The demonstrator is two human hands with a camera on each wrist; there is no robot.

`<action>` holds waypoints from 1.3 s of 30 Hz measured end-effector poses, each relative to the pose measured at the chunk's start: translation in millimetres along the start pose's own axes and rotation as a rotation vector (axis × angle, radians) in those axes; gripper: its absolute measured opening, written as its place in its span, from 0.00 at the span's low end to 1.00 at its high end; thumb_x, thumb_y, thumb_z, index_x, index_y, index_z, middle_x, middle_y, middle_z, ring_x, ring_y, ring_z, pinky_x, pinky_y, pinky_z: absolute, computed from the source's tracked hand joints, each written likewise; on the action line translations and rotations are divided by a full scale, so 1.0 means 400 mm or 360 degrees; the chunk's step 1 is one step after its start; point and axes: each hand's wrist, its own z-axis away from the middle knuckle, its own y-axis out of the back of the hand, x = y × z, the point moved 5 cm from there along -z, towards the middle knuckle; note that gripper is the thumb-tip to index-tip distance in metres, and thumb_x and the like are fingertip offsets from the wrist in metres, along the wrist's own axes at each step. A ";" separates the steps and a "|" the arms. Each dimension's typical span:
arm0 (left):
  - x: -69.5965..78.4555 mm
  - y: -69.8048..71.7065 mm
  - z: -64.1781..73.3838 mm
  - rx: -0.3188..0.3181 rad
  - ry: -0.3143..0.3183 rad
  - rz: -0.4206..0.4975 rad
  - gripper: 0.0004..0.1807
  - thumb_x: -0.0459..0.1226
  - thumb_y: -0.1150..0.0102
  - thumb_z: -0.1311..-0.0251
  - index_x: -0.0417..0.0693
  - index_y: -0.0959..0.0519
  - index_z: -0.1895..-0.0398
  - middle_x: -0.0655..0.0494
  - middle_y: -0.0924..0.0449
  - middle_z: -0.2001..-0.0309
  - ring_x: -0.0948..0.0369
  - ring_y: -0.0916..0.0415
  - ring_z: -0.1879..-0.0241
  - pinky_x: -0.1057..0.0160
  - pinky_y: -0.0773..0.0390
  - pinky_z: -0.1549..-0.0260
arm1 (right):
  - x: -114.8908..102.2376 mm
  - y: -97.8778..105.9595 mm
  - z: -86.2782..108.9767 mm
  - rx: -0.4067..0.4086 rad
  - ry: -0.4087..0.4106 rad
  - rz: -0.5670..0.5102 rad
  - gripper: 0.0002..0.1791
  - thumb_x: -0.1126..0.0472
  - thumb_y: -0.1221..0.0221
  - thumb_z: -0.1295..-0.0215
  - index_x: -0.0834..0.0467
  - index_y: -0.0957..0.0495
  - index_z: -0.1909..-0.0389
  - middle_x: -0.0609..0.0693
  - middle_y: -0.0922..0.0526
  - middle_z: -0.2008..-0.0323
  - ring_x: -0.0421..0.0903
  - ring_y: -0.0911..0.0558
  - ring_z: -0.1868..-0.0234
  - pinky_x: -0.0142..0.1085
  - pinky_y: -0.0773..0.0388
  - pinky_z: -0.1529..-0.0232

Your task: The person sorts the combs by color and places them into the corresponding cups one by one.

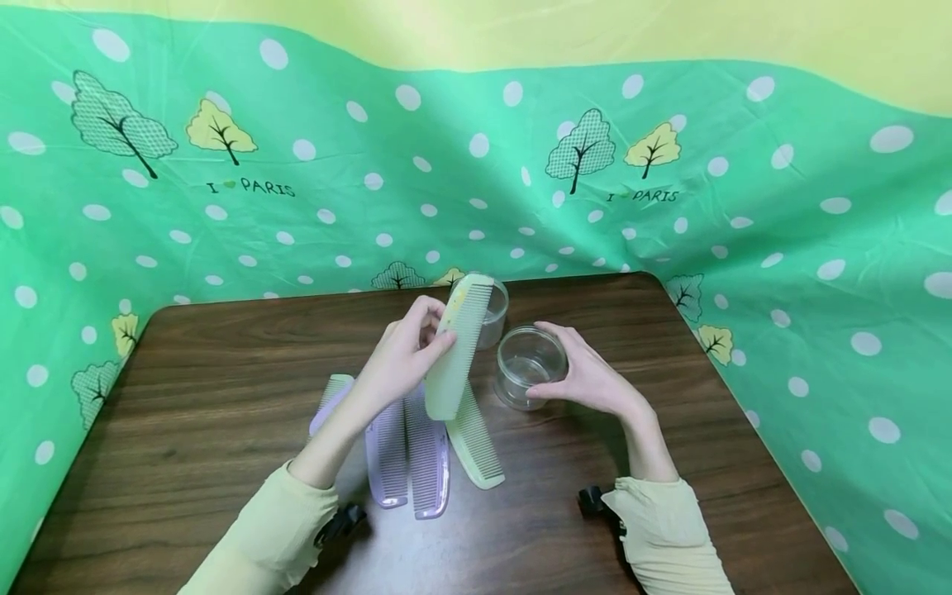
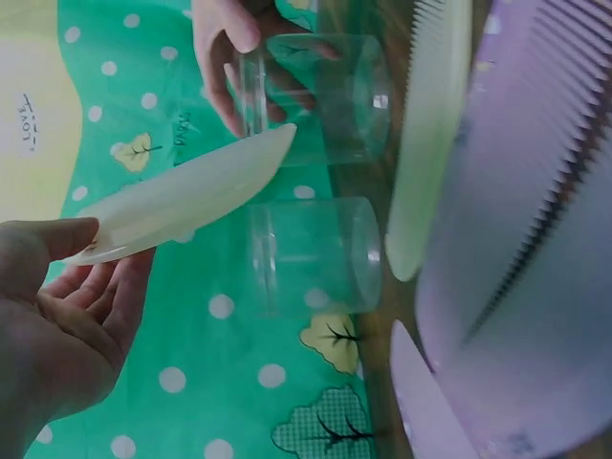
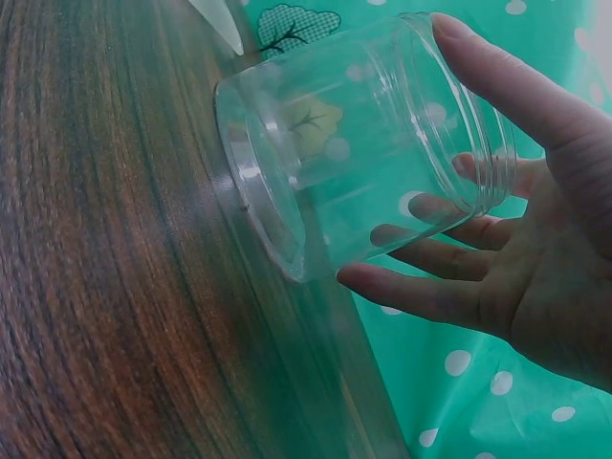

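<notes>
Gripped in my left hand (image 1: 405,351), between thumb and fingers, was a pale green comb (image 1: 450,376), held raised above the table. My right hand (image 1: 586,376) spanned a clear jar (image 1: 508,376) near its rim, thumb on the near side and fingers round the far side. Jar upright, round, transparent; my fingers and the printed backdrop showed through its wall. Second jar (image 1: 494,326), also clear, stood just behind and to the left, partly covered by the comb in the head view. Comb: long, gently curved along its spine, with fine teeth down one edge and a small yellow marking near the upper end. Lying below it were another green comb (image 1: 478,442), set at a slant, and two purple combs (image 1: 407,454), side by side with their teeth facing. Farther left, a green tip (image 1: 340,380) and a purple edge (image 1: 320,419) showed beside my forearm, which partly hid them. Surface: dark brown wood-grain table (image 1: 223,388). Surroundings: green cloth (image 1: 454,178) with white dots, printed trees and "I PARIS" lettering; yellow band (image 1: 476,33) along the top.
</notes>
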 end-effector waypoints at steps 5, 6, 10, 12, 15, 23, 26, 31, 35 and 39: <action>0.029 -0.005 -0.032 0.0079 -0.0026 0.0158 0.12 0.36 0.41 0.28 0.47 0.29 0.47 0.49 0.15 0.58 0.56 0.20 0.65 0.63 0.21 0.62 | -0.002 -0.001 0.002 -0.0018 0.0015 -0.0018 0.60 0.42 0.20 0.53 0.47 0.42 0.21 0.54 0.32 0.30 0.54 0.28 0.32 0.55 0.27 0.35; 0.033 -0.007 -0.038 0.0087 -0.0033 0.0184 0.12 0.36 0.41 0.28 0.47 0.30 0.47 0.49 0.15 0.58 0.56 0.20 0.64 0.63 0.21 0.62 | -0.001 -0.002 0.002 -0.0023 0.0009 -0.0027 0.60 0.42 0.20 0.53 0.46 0.42 0.21 0.53 0.32 0.30 0.53 0.28 0.32 0.55 0.27 0.34; 0.045 -0.022 -0.061 0.0111 -0.0063 0.0273 0.14 0.36 0.42 0.27 0.47 0.31 0.44 0.47 0.15 0.58 0.55 0.16 0.63 0.62 0.21 0.62 | 0.001 -0.003 0.003 -0.0038 -0.0001 -0.0043 0.60 0.42 0.20 0.53 0.44 0.43 0.21 0.52 0.32 0.30 0.52 0.28 0.32 0.54 0.27 0.34; 0.049 -0.030 -0.071 0.0124 -0.0071 0.0315 0.14 0.36 0.43 0.26 0.47 0.31 0.42 0.47 0.14 0.57 0.54 0.14 0.61 0.62 0.20 0.63 | 0.001 -0.004 0.003 -0.0040 -0.0002 -0.0042 0.60 0.42 0.20 0.53 0.44 0.43 0.21 0.51 0.32 0.31 0.52 0.28 0.32 0.54 0.27 0.34; 0.051 -0.042 -0.085 0.0156 -0.0078 0.0366 0.15 0.36 0.44 0.26 0.46 0.32 0.42 0.46 0.13 0.55 0.53 0.13 0.59 0.60 0.20 0.62 | 0.001 -0.005 0.003 -0.0040 0.0009 -0.0036 0.60 0.42 0.20 0.53 0.45 0.43 0.21 0.53 0.32 0.30 0.53 0.28 0.32 0.55 0.28 0.34; 0.056 -0.073 -0.118 0.0247 -0.0116 0.0445 0.15 0.34 0.44 0.27 0.44 0.34 0.43 0.43 0.13 0.51 0.51 0.13 0.54 0.58 0.16 0.56 | -0.002 -0.007 0.003 -0.0056 0.0026 -0.0055 0.60 0.43 0.20 0.53 0.45 0.43 0.21 0.56 0.33 0.28 0.58 0.31 0.28 0.59 0.29 0.32; 0.053 -0.090 -0.126 0.0252 -0.0113 0.0446 0.14 0.33 0.43 0.27 0.43 0.33 0.44 0.43 0.13 0.50 0.51 0.13 0.54 0.57 0.15 0.54 | -0.002 -0.006 0.002 -0.0059 0.0031 -0.0055 0.60 0.43 0.20 0.53 0.46 0.43 0.21 0.58 0.33 0.28 0.60 0.32 0.28 0.60 0.30 0.32; 0.034 -0.127 -0.131 0.0199 -0.0078 0.0442 0.14 0.33 0.43 0.28 0.42 0.32 0.45 0.42 0.14 0.49 0.50 0.12 0.52 0.55 0.14 0.50 | -0.002 -0.007 0.003 -0.0069 0.0013 -0.0065 0.60 0.44 0.20 0.53 0.45 0.43 0.21 0.57 0.33 0.29 0.60 0.32 0.27 0.61 0.31 0.30; 0.014 -0.151 -0.132 0.0162 -0.0052 0.0426 0.14 0.32 0.43 0.28 0.42 0.33 0.45 0.40 0.14 0.49 0.48 0.12 0.49 0.55 0.13 0.50 | -0.003 -0.007 0.002 -0.0067 0.0017 -0.0070 0.60 0.45 0.20 0.53 0.46 0.43 0.21 0.55 0.32 0.29 0.60 0.33 0.26 0.60 0.32 0.29; -0.003 -0.168 -0.129 0.0144 -0.0018 0.0361 0.15 0.32 0.41 0.29 0.43 0.33 0.44 0.39 0.14 0.51 0.47 0.11 0.51 0.54 0.12 0.52 | -0.004 -0.006 0.001 -0.0065 0.0024 -0.0071 0.60 0.45 0.20 0.53 0.45 0.43 0.21 0.56 0.33 0.29 0.60 0.33 0.26 0.60 0.32 0.30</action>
